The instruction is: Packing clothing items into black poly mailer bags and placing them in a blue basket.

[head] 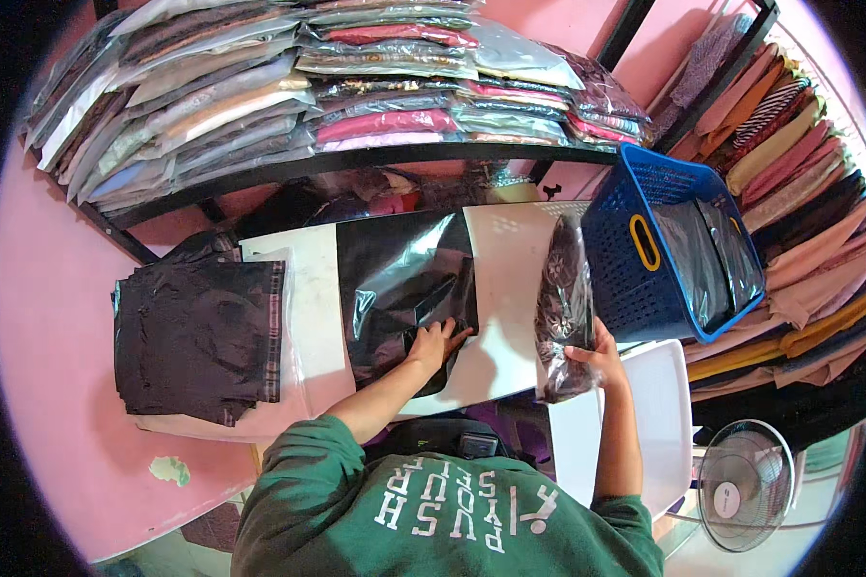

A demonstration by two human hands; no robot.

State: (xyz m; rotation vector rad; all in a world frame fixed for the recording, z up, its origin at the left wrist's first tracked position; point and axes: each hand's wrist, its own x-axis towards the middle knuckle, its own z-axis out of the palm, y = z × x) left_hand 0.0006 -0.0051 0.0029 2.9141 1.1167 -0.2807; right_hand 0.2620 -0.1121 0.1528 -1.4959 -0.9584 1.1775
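Note:
My left hand [433, 348] rests with its fingers spread on a dark folded piece on top of a glossy black plastic sheet or bag [390, 288]. What lies under the palm is partly hidden. My right hand [602, 355] grips the lower right edge of a narrow, dark folded garment in clear plastic [563, 310], which shows a pale floral pattern. This packet is tilted upright beside a blue basket. Both hands are over a white tabletop [509, 288].
A stack of dark garments [198, 332] with a plaid edge lies at left. The blue plastic basket [610, 281] holds dark wrapped packets. Bagged clothes [382, 126] fill a shelf behind; hanging garments [786, 252] line the right. A white bin [653, 411] and a fan [747, 487] stand lower right.

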